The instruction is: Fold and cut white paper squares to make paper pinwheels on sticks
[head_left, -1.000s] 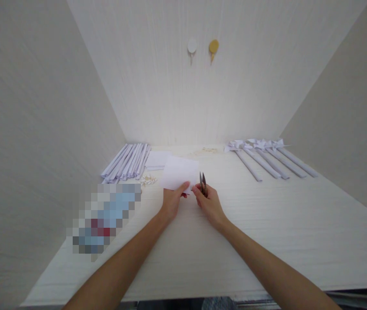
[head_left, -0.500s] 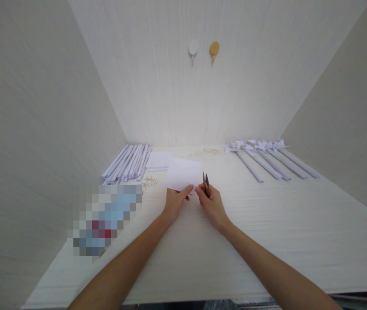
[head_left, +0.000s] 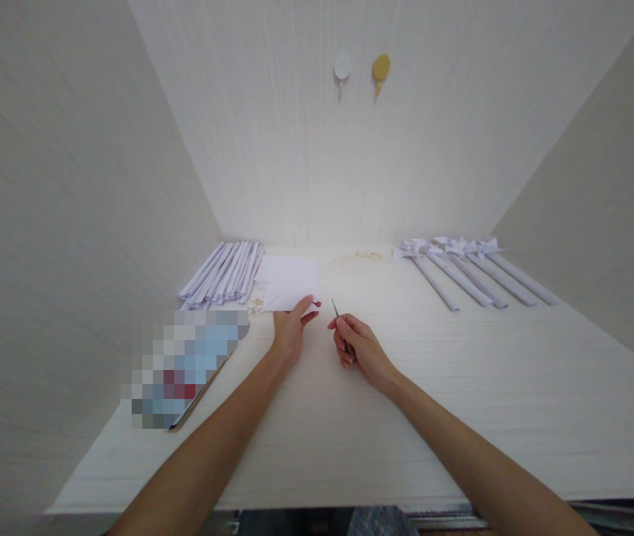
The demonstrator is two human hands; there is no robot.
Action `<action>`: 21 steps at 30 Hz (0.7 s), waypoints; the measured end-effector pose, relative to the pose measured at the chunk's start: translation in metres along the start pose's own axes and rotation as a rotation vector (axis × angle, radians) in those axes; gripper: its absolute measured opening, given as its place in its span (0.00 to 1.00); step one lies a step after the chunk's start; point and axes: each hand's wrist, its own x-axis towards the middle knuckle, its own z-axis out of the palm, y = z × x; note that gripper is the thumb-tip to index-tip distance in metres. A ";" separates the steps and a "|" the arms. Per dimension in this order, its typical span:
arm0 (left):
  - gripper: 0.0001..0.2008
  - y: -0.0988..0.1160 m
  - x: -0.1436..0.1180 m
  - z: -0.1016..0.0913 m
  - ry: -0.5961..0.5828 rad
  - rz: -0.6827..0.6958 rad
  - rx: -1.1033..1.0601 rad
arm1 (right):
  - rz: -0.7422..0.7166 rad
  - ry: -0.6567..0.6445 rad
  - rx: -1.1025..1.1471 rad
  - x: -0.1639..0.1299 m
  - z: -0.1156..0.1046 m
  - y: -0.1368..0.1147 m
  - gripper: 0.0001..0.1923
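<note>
A square sheet of white paper (head_left: 292,283) is pinched at its lower right corner by my left hand (head_left: 290,331), thumb on top and fingers below. The sheet overlaps the spot where a small stack of paper lies behind it. My right hand (head_left: 360,346) is closed around a small pair of scissors (head_left: 335,307), whose blades point up and away and look closed together. A gap of bare table separates the scissors from the paper. Small pale bits (head_left: 255,300) lie left of the sheet, partly covered by it.
Several rolled white paper sticks (head_left: 228,272) lie bundled at the back left. At the back right are several paper pinwheels (head_left: 451,264) on sticks. A blurred-out flat object (head_left: 194,372) rests at the left. Two hooks, white (head_left: 342,67) and yellow (head_left: 381,68), are on the back wall.
My left hand has moved the paper left, over the small stack. My right hand has drawn apart from it, and the scissors' blades have come together. The view has shifted slightly.
</note>
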 end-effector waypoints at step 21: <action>0.09 -0.003 -0.007 0.003 -0.079 -0.091 -0.003 | 0.056 0.025 -0.104 -0.004 0.004 -0.004 0.15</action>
